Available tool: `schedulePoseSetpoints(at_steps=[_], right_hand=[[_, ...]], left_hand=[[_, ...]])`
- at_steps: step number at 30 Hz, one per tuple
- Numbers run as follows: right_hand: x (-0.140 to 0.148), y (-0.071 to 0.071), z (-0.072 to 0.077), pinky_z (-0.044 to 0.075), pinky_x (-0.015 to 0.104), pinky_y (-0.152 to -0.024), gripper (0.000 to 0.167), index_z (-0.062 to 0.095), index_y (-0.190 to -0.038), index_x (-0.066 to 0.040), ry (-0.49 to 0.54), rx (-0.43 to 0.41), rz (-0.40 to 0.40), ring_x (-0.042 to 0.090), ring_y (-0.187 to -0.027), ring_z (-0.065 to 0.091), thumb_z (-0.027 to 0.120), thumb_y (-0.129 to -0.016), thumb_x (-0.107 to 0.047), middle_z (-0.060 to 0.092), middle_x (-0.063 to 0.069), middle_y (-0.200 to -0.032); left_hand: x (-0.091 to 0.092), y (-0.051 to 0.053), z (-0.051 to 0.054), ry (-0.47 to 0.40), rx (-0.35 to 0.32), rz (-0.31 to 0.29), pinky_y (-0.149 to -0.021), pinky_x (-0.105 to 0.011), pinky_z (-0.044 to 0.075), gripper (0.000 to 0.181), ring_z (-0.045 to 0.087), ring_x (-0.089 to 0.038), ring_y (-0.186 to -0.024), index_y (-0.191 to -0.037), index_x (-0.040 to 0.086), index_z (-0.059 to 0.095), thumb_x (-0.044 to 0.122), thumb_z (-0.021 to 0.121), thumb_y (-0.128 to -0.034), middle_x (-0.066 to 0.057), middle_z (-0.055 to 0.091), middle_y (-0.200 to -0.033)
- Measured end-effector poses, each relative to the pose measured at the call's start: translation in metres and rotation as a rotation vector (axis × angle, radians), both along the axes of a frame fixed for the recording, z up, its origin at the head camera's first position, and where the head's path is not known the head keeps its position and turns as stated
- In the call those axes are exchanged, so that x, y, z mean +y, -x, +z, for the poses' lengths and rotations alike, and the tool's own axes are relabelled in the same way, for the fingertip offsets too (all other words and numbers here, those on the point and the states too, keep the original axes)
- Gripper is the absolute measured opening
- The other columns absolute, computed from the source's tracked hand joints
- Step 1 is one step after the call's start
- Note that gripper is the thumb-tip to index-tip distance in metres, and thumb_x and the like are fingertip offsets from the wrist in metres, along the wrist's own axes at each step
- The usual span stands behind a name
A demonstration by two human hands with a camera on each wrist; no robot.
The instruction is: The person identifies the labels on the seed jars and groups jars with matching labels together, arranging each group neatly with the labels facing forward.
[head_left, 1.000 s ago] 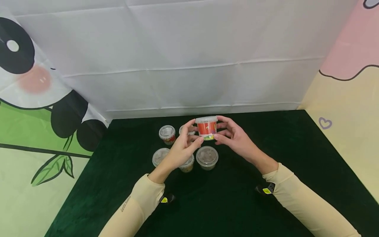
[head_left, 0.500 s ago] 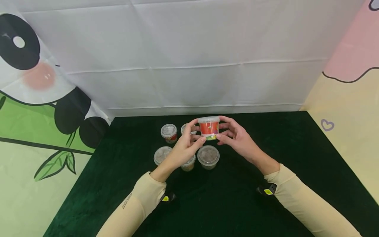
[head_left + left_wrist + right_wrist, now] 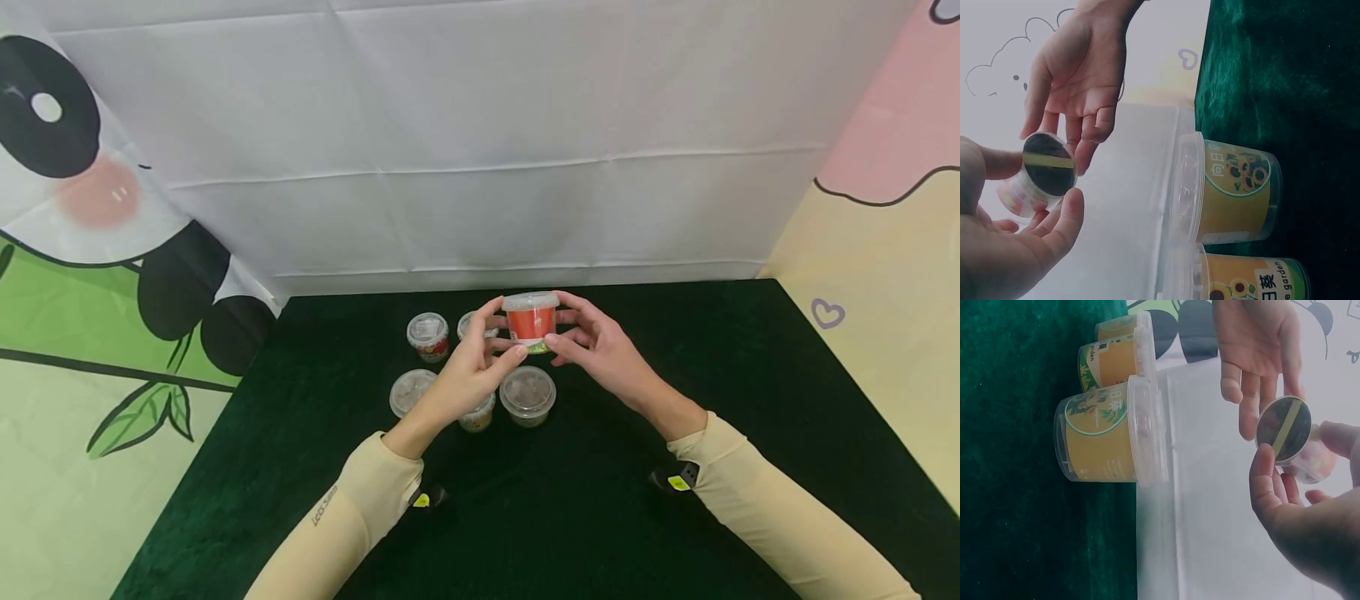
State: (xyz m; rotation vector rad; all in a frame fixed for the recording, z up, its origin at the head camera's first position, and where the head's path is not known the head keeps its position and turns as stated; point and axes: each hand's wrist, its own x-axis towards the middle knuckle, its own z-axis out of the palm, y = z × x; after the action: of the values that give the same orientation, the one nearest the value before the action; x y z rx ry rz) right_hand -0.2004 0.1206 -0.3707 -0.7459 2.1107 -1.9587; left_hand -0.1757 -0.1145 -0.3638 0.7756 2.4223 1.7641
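A small clear plastic tub [image 3: 531, 325] with a red label and a pale lid is held up above the table, roughly upright. My left hand [image 3: 471, 375] grips it from the left with thumb and fingertips. From the right, my right hand [image 3: 600, 354] holds its other side the same way. Both wrist views show the tub's dark round base [image 3: 1057, 178] crossed by a pale yellow strip. Just below the hands stands a wider lidded tub [image 3: 528, 396], with a yellow sunflower label visible in the left wrist view. My left hand and wrist partly cover several other tubs.
A lidded tub [image 3: 428, 335] stands at the back left, with another tub [image 3: 467, 323] half hidden beside it. Two more tubs, front left [image 3: 409, 392] and front middle [image 3: 478, 414], are on the dark green cloth [image 3: 555, 517]. A white curtain [image 3: 480, 208] hangs behind the table.
The held tub has turned a little between my hands: the coloured picture at its label's right side has gone out of sight. Head view shifted slightly; the standing tubs keep their places.
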Motion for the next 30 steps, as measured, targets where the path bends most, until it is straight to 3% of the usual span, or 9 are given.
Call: schedulePoseSetpoints(at_steps=[10, 15, 21, 25, 30], right_hand=[[-0.0017, 0.0010, 0.0022, 0.058, 0.034, -0.085, 0.066, 0.031, -0.158, -0.011, -0.047, -0.028, -0.008, 0.028, -0.099, 0.064, 0.065, -0.102, -0.017, 0.052, 0.018, -0.133], [-0.0006, 0.0044, -0.0024, 0.057, 0.034, -0.087, 0.068, 0.031, -0.159, -0.012, -0.052, -0.049, -0.016, 0.029, -0.104, 0.062, 0.066, -0.101, -0.019, 0.051, 0.017, -0.136], [0.0047, 0.0056, -0.0051, 0.052, 0.031, -0.097, 0.067, 0.025, -0.161, -0.014, 0.006, -0.059, 0.058, 0.031, -0.128, 0.051, 0.059, -0.104, -0.018, 0.047, 0.014, -0.151], [0.0041, 0.0056, -0.0038, 0.051, 0.033, -0.099, 0.065, 0.023, -0.162, -0.015, 0.031, -0.067, 0.110, 0.030, -0.132, 0.049, 0.055, -0.106, -0.018, 0.044, 0.013, -0.154], [0.0036, 0.0050, -0.0019, 0.052, 0.034, -0.097, 0.064, 0.024, -0.162, -0.015, 0.024, -0.073, 0.111, 0.032, -0.129, 0.050, 0.054, -0.106, -0.018, 0.043, 0.015, -0.153]], left_hand=[[0.0073, -0.0004, -0.0026, 0.019, -0.004, 0.009, -0.088, -0.034, 0.057, 0.078, 0.060, -0.027, -0.120, -0.160, 0.013, 0.010, 0.019, 0.062, -0.1028, -0.015, 0.038, -0.147], [0.0090, -0.0008, -0.0056, 0.044, 0.025, 0.003, -0.086, -0.033, 0.058, 0.078, 0.059, -0.028, -0.120, -0.160, 0.012, 0.011, 0.021, 0.063, -0.1026, -0.015, 0.038, -0.148], [0.0054, -0.0033, 0.0011, 0.049, 0.021, -0.020, -0.093, -0.038, 0.056, 0.069, 0.058, -0.029, -0.123, -0.160, 0.012, 0.013, 0.018, 0.055, -0.1062, -0.016, 0.040, -0.147], [0.0028, -0.0004, -0.0030, 0.043, 0.001, -0.024, -0.094, -0.037, 0.055, 0.069, 0.057, -0.027, -0.123, -0.161, 0.016, 0.013, 0.020, 0.055, -0.1066, -0.014, 0.039, -0.148], [0.0035, -0.0006, -0.0021, 0.031, 0.003, -0.026, -0.095, -0.040, 0.055, 0.069, 0.056, -0.030, -0.123, -0.161, 0.015, 0.013, 0.019, 0.055, -0.1064, -0.016, 0.038, -0.148]])
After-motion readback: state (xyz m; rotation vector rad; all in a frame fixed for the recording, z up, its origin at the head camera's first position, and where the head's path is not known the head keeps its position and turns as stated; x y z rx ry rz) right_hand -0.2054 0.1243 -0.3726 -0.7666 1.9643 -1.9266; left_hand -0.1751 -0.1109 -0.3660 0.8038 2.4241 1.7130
